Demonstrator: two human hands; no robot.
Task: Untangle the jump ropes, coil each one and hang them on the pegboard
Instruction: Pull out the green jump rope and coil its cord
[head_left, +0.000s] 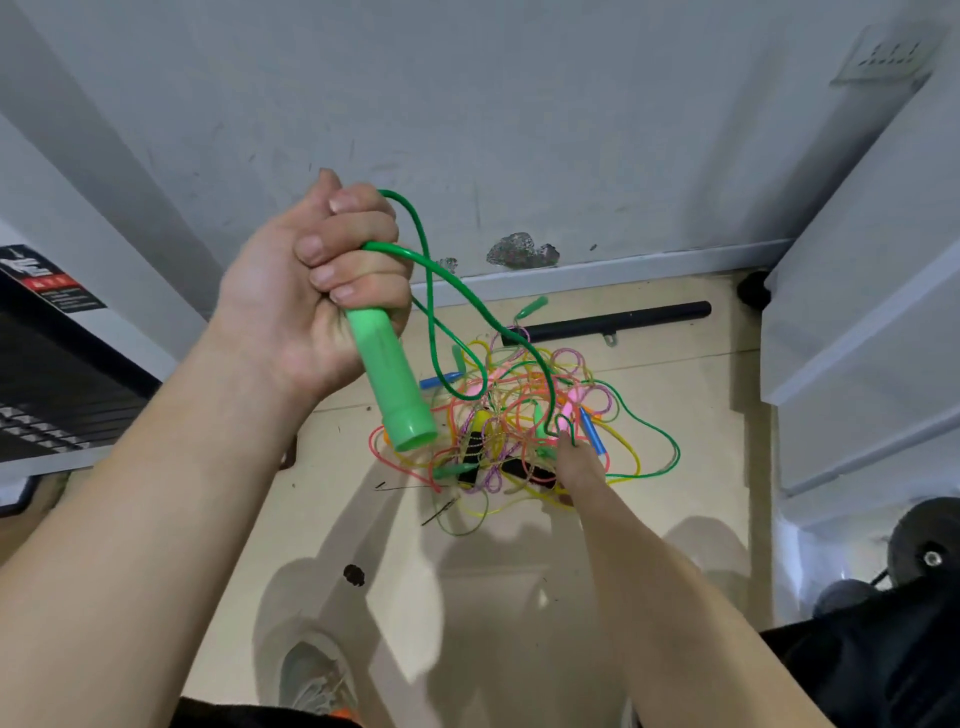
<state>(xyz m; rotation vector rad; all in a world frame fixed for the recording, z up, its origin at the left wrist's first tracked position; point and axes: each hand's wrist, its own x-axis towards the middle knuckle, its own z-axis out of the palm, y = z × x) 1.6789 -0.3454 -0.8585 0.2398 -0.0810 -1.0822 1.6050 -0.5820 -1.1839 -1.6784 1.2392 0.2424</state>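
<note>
Left hand (311, 291) clenched green handle (392, 379), pointing 5 o'clock; right hand (579, 467) pinched its green cord (427, 264) in tangle (498, 415), 4 o'clock.

Bright, even light falls from above, and several soft, overlapping shadows spread over the floor (519, 597). Wide-angle distortion bends the walls (519, 104) at the edges; detail looks slightly soft.

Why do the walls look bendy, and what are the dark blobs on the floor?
Head view: the wide-angle lens bends the pale grey wall; the blobs on the beige floor are soft arm shadows; the left hand gripping the green plastic handle looms large, being nearest the lens.
</note>
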